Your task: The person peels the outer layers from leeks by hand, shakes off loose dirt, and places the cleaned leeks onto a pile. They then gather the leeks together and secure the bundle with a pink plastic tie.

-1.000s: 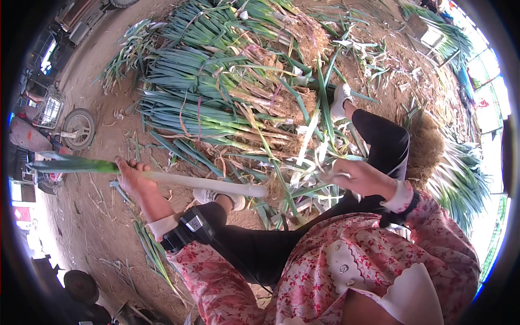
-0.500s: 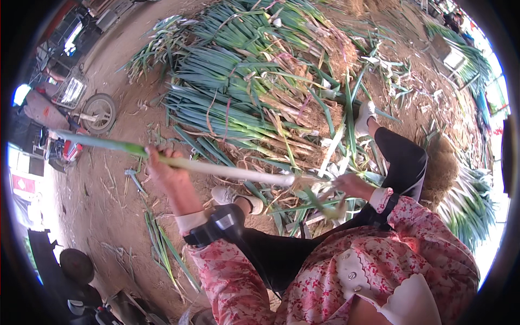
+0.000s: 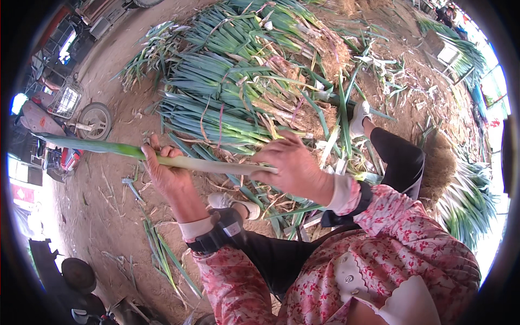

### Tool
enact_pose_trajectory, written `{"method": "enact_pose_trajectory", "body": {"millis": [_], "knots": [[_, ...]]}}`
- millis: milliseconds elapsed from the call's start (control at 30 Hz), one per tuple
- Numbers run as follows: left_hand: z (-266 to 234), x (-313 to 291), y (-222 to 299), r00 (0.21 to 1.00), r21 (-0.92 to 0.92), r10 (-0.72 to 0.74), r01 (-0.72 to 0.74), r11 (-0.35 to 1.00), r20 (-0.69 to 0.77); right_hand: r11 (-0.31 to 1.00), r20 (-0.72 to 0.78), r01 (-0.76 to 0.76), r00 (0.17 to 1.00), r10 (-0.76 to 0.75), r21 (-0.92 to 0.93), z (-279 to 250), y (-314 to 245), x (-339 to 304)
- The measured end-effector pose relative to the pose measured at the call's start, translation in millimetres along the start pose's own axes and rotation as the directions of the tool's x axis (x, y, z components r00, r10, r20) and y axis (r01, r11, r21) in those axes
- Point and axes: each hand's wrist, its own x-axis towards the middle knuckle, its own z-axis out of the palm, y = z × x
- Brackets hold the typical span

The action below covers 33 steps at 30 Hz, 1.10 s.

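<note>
The right hand (image 3: 295, 165) has moved most: half a second ago it was low and to the right, past the root end, with blurred strips trailing from it. Now it is up at the pale end of the long green onion (image 3: 211, 165), and no strip shows hanging from it. That suggests a loose piece has come away and both hands are again on the same stalk, whose pale length looks smooth and bare.

The left hand (image 3: 169, 170) keeps its hold where green turns to white, its fingers clenched around the onion. The stalk is held above the earth floor (image 3: 108, 216), nearly level, its leaf end pointing left and its pale end reaching the right palm. The tied onion bundles (image 3: 206, 81) lie on the far side, apart from the left hand.

The right fingers lie along the stalk's end, but whether they grip it or only touch it cannot be told. The root tuft is not visible; the right hand may be covering it. The leaf tip is hard to separate from the parked vehicle (image 3: 96, 122) at left. At right, the heap of onions (image 3: 468, 200) runs toward the dark rim of the view, which cuts off its surroundings.
</note>
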Motion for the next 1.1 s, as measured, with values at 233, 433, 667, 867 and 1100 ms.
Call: {"method": "enact_pose_trajectory", "body": {"millis": [233, 433, 667, 867, 1100], "knots": [[-1, -1, 5, 0.999, -0.014, -0.007, 0.007, 1.0, 0.033, 0.99, 0.09, 0.082, 0.993, -0.072, -0.118, 14, -7, 12], [5, -6, 0, 0.999, 0.016, 0.036, -0.036, 0.999, -0.001, 0.962, 0.123, 0.164, 0.983, -0.139, -0.217, 17, -7, 17], [4, -8, 1, 0.997, 0.121, 0.066, -0.061, 0.991, -0.046, 0.991, 0.228, 0.035, 0.974, -0.004, -0.131, 15, -11, 19], [11, -14, -4, 0.998, 0.093, 0.063, -0.062, 0.994, -0.008, 0.991, 0.237, 0.116, 0.967, -0.096, -0.07, 22, 2, 20], [12, -15, -7, 0.998, 0.133, 0.054, -0.051, 0.99, -0.023, 0.993, 0.299, 0.108, 0.95, -0.088, -0.049, 17, 2, 25]]}}
